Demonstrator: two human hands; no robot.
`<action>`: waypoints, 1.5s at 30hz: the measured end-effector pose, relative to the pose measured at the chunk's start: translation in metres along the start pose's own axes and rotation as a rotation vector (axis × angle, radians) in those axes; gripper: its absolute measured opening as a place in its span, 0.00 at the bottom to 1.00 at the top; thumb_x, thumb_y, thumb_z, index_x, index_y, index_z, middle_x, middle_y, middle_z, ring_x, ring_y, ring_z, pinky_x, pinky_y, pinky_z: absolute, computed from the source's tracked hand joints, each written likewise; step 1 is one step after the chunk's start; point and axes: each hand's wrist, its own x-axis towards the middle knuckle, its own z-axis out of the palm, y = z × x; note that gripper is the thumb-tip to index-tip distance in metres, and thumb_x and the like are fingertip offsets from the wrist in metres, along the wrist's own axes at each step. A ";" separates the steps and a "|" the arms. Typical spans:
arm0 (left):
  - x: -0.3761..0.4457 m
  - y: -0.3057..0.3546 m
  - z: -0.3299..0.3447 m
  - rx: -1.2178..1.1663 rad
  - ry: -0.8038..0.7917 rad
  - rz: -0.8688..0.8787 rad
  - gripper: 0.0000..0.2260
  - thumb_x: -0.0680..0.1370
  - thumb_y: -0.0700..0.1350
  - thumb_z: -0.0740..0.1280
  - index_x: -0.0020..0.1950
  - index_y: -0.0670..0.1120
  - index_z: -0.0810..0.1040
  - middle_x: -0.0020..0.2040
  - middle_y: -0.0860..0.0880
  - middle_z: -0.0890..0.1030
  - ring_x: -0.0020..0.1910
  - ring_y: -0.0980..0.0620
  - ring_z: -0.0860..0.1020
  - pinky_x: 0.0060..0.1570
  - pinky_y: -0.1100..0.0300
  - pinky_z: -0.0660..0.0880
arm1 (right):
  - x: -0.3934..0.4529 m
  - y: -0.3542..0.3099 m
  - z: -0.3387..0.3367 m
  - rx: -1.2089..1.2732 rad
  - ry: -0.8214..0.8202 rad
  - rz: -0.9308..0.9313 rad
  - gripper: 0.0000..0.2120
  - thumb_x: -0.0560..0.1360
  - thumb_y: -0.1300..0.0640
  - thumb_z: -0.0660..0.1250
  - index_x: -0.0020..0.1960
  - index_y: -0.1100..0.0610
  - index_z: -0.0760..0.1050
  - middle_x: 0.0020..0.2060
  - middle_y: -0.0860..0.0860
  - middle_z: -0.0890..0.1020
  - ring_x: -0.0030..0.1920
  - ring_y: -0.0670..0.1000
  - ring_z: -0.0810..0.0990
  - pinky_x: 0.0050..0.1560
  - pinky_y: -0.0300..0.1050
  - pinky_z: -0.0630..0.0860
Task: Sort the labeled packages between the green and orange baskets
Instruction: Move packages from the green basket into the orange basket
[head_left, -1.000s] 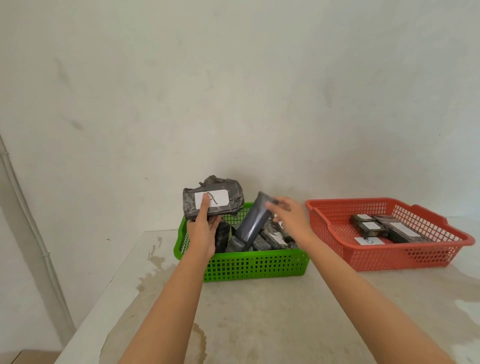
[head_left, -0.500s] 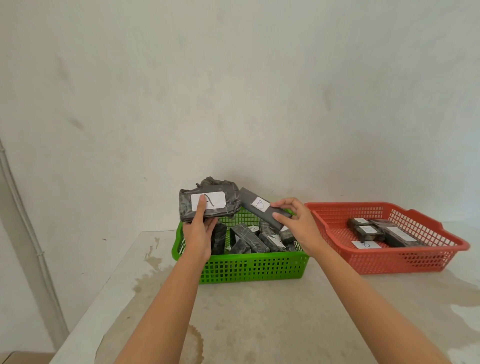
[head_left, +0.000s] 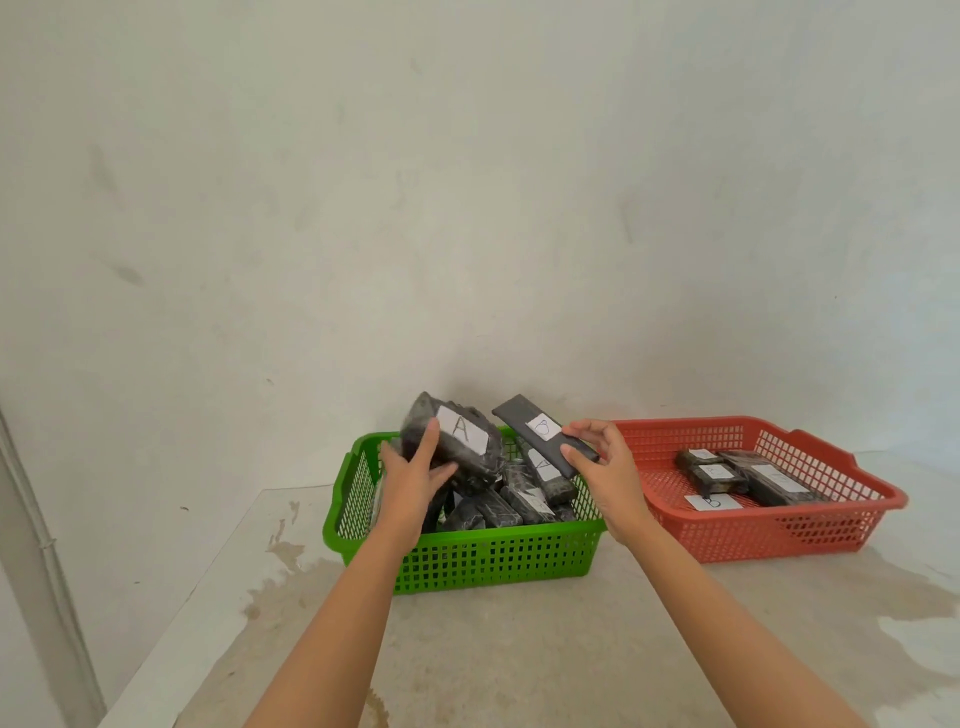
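The left hand (head_left: 410, 475) grips a bulky black-wrapped package (head_left: 457, 447) with a white label marked "A", fingers curled round its near side and the thumb up along its left edge. The package is tilted and held above the left half of the green basket (head_left: 493, 558). The right hand (head_left: 605, 467) pinches a flat, long dark package (head_left: 535, 434) with a white label marked "B", thumb on top and fingers under its near end. This package slants up and away toward the wall, over the right half of the green basket, near the rim of the orange basket (head_left: 779, 530).

The green basket stands near the back edge of the counter (head_left: 519, 649), toward its left side, and holds several more dark wrapped packages (head_left: 514, 501) lying at angles, some with white labels showing. The orange basket stands just beside it on the right, toward the back right of the counter. In it lie 3 dark labeled packages (head_left: 748, 475) close together and a white label card (head_left: 714, 502) marked "B" by the near wall. The counter surface is pale with brownish stains. A plain wall (head_left: 467, 208) rises behind both baskets.
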 end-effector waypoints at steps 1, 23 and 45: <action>-0.001 0.000 0.005 0.040 -0.007 0.010 0.38 0.78 0.53 0.65 0.79 0.50 0.42 0.74 0.43 0.67 0.58 0.46 0.80 0.63 0.52 0.72 | 0.000 0.000 -0.003 0.001 0.009 0.006 0.13 0.74 0.68 0.69 0.56 0.55 0.74 0.55 0.51 0.82 0.59 0.47 0.79 0.57 0.44 0.77; -0.032 -0.051 0.150 -0.071 -0.306 0.006 0.16 0.73 0.33 0.71 0.59 0.41 0.74 0.53 0.43 0.82 0.49 0.52 0.82 0.43 0.65 0.82 | -0.016 -0.032 -0.112 0.229 -0.102 0.048 0.14 0.76 0.67 0.66 0.59 0.58 0.72 0.56 0.53 0.83 0.55 0.50 0.82 0.48 0.49 0.80; 0.011 -0.121 0.314 1.145 -0.478 -0.196 0.26 0.70 0.50 0.76 0.64 0.39 0.76 0.62 0.45 0.80 0.59 0.46 0.79 0.52 0.58 0.75 | 0.064 0.008 -0.290 -0.799 0.066 0.170 0.06 0.76 0.52 0.68 0.51 0.53 0.77 0.49 0.49 0.82 0.50 0.49 0.80 0.44 0.38 0.73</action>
